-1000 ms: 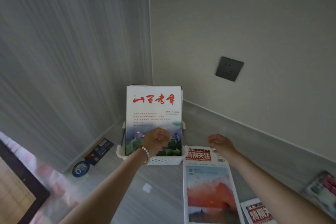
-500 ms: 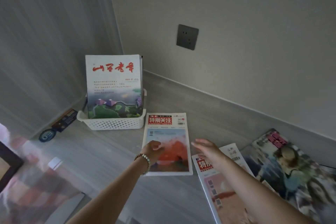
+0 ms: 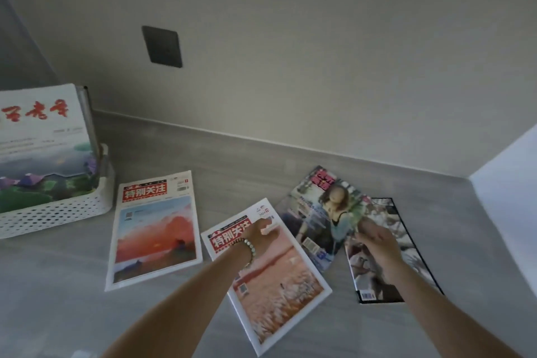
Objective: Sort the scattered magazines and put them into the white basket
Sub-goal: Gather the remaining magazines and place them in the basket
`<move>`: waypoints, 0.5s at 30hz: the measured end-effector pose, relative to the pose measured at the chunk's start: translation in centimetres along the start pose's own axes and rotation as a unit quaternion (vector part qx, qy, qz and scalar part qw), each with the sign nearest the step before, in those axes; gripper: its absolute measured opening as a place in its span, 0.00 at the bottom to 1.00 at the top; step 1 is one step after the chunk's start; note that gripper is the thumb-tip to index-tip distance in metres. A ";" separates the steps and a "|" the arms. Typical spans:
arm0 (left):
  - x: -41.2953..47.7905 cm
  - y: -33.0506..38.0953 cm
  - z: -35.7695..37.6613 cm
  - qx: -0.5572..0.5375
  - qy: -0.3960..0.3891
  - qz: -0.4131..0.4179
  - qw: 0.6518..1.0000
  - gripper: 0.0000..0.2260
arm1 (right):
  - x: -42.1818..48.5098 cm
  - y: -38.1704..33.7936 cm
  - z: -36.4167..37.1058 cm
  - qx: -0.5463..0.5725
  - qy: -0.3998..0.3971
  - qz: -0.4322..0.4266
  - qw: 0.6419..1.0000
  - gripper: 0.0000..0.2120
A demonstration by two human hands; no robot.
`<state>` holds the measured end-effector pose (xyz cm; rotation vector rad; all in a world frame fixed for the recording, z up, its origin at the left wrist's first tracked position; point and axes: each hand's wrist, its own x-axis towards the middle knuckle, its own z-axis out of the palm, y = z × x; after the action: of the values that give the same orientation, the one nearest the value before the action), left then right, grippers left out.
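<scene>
- The white basket (image 3: 58, 213) is set at far left with one white-covered magazine (image 3: 43, 139) stood upright inside, as sorted copies are judged to go.
- A sunset magazine (image 3: 154, 229) is laid flat just beside it.
- The left hand (image 3: 261, 231) is curled on a matching magazine (image 3: 276, 285); whether it is gripped cannot be told.
- The right hand (image 3: 377, 244) is held relaxed, unclenched, over a black-edged magazine (image 3: 412, 244), whose corner is overlapped by a fashion magazine (image 3: 319, 212).

Left edge crops white basket (image 3: 58, 213)
</scene>
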<state>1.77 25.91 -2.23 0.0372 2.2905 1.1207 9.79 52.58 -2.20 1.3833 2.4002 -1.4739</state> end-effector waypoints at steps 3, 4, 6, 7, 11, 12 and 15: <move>0.8 0.9 3.6 0.132 -0.035 0.030 0.990 0.23 | 1.3 3.9 -4.2 -0.107 0.068 0.022 0.992 0.26; 1.1 1.1 4.5 0.188 -0.033 0.050 0.980 0.24 | 1.5 4.7 -5.2 -0.139 0.083 0.047 0.986 0.30; 1.6 1.3 6.2 0.274 -0.037 0.075 0.958 0.26 | 2.2 5.9 -6.3 -0.190 0.093 0.081 0.974 0.41; 1.7 1.1 6.9 0.302 -0.048 0.078 0.949 0.26 | 2.5 6.3 -6.5 -0.210 0.086 0.084 0.970 0.45; 1.5 -0.3 8.8 0.389 -0.067 0.092 0.914 0.30 | 3.7 6.8 -6.5 -0.178 0.060 0.111 0.976 0.48; 1.5 -0.7 9.1 0.400 -0.062 0.096 0.909 0.31 | 3.8 7.0 -6.4 -0.159 0.051 0.112 0.980 0.46; 1.6 -1.4 9.7 0.414 -0.054 0.105 0.903 0.34 | 3.6 8.0 -6.1 -0.102 0.052 0.077 0.990 0.24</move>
<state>5.70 32.33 -8.69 0.6671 2.5262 0.1455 15.49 60.74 -5.97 1.5891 2.3585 -1.1129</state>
